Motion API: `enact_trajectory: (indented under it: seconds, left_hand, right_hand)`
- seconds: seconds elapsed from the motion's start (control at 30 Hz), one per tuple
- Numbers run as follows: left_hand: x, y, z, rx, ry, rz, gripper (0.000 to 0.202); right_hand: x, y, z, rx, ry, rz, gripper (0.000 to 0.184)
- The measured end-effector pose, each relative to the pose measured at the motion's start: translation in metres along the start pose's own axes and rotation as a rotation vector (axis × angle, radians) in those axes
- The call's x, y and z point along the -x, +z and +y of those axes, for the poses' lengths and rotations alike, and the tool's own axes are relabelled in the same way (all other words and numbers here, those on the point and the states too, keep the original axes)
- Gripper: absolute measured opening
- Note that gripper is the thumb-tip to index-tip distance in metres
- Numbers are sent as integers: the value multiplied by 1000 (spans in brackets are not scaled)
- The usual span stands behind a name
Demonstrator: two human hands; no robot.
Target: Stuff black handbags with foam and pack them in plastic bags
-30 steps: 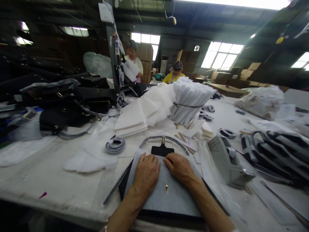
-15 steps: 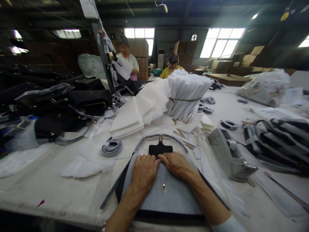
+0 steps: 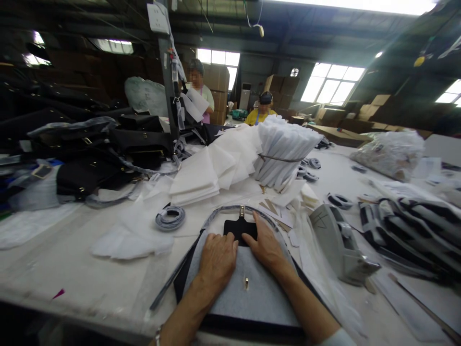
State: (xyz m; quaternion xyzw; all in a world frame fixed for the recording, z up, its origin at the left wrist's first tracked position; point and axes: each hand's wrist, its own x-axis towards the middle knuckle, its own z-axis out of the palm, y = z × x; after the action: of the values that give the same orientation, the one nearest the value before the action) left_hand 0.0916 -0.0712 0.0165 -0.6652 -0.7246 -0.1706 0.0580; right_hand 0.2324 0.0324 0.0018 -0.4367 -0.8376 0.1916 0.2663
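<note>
A black bag (image 3: 252, 327) lies flat at the near table edge, covered by a grey felt sheet (image 3: 259, 293) with a small metal stud poking through. My left hand (image 3: 217, 257) lies flat on the sheet's top edge, fingers together and stretched out. My right hand (image 3: 264, 242) rests beside it, fingers reaching onto the black tab (image 3: 237, 227) with its metal clasp. The bag's wrapped curved handle (image 3: 223, 211) arcs around the tab.
White foam sheets (image 3: 212, 170) and a tied bundle (image 3: 284, 151) sit behind. A tape roll (image 3: 170, 217) lies left, a grey tape dispenser (image 3: 340, 242) right. Black bags (image 3: 97, 154) pile at far left, striped straps (image 3: 410, 226) at right. Two people work at the back.
My right hand has slid forward onto the black tab; the left hand stays flat on the felt. The view shifted slightly.
</note>
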Motion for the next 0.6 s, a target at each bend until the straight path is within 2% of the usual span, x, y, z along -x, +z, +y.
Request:
enact_trajectory:
  seconds: [0.07, 0.2, 0.27, 0.37, 0.43, 0.53, 0.6]
  left_hand:
    - [0, 2, -1, 4, -23, 26, 18]
    - [1, 9, -4, 29, -89, 71, 17]
    - [2, 12, -5, 55, -133, 101, 20]
    - [3, 17, -8, 99, -195, 148, 22]
    - [3, 19, -12, 181, -221, 200, 24]
    - [3, 21, -19, 372, -247, 303, 29]
    - [3, 21, -23, 457, -261, 341, 30]
  right_hand:
    - [-4, -1, 2, -140, 63, -35, 71]
    - [-5, -9, -1, -297, 32, 86, 60]
    - [-1, -12, -5, -289, -68, 148, 48]
    - [6, -16, -12, -203, -301, 203, 23]
    - [10, -19, -17, -155, -423, 224, 13]
    - [13, -24, -26, -156, -556, 201, 7]
    - [15, -29, -30, -190, -645, 121, 7]
